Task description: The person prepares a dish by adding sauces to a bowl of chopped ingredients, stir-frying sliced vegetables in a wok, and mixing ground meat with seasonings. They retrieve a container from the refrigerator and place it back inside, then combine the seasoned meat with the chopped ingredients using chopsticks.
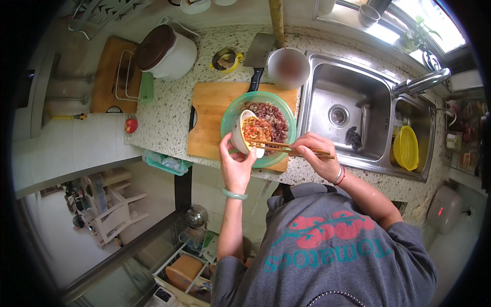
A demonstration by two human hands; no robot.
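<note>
My left hand (237, 166) is closed around a small white bowl (237, 138), tilted over a large pale green bowl (230, 110). Inside the white bowl is a chopped red and yellow mix (257, 129). Dark reddish-purple diced pieces (276, 116) lie in the green bowl beneath it. A pair of wooden chopsticks (294, 149) is gripped in my right hand (317, 152), the tips reaching into the chopped mix. The green bowl rests on a wooden cutting board (204, 138), hiding part of it.
Behind the board lie a cleaver (259, 50), a pale round bowl (289, 68) and a yellow-handled cup (225, 60). To the right is a steel sink (332, 82) with a yellow basket (405, 148). A lidded white bucket (174, 53) and an apple (131, 125) stand left.
</note>
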